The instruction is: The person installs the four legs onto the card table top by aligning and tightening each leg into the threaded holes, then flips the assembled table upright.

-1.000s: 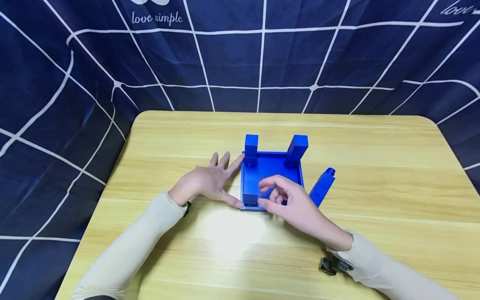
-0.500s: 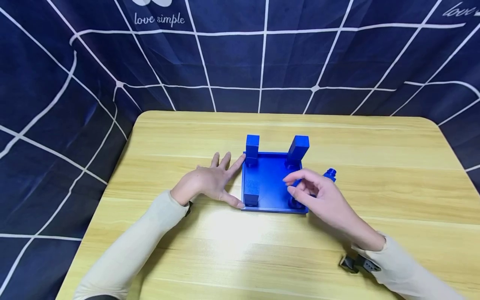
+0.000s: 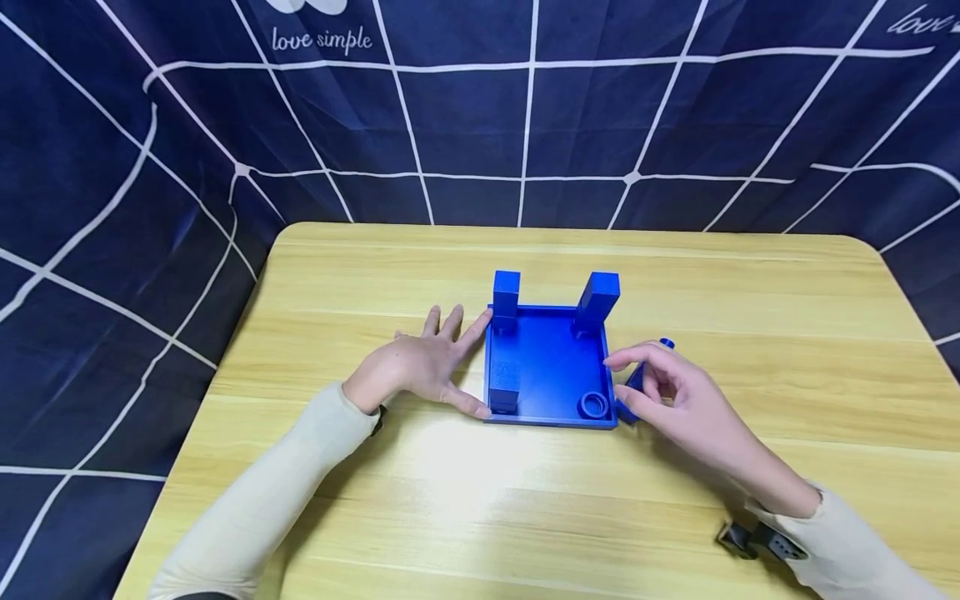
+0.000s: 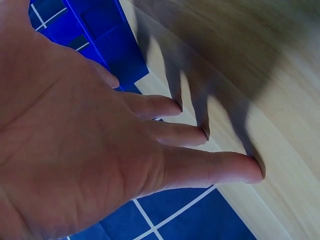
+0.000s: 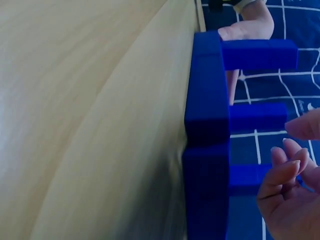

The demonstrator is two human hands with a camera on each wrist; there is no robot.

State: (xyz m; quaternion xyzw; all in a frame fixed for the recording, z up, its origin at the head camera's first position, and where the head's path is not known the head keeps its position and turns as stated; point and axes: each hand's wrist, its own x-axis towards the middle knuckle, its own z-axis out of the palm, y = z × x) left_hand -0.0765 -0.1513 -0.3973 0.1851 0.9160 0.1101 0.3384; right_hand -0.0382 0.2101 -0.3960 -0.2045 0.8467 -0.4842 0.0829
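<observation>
A blue square toy tabletop (image 3: 551, 358) lies upside down, with three square legs upright at its far left (image 3: 506, 300), far right (image 3: 597, 302) and near left corners. At its near right corner is a bare round socket (image 3: 594, 406). My left hand (image 3: 420, 364) is spread flat along the left side, thumb and forefinger at the rim. Just right of the tabletop lies a loose blue leg (image 3: 627, 412) with a screw peg, partly hidden under my right hand (image 3: 693, 408). That hand's thumb and forefinger are apart, other fingers bent, nothing between them in the right wrist view.
The pieces lie on a light wood table (image 3: 375, 275) with rounded far corners. A dark blue cloth (image 3: 465, 117) with white lines hangs behind it and at both sides. Small black devices (image 3: 757, 540) are worn at the wrists.
My right hand has moved right, from over the near left leg, past the near right socket, to the loose leg. The left hand stays at the rim.
</observation>
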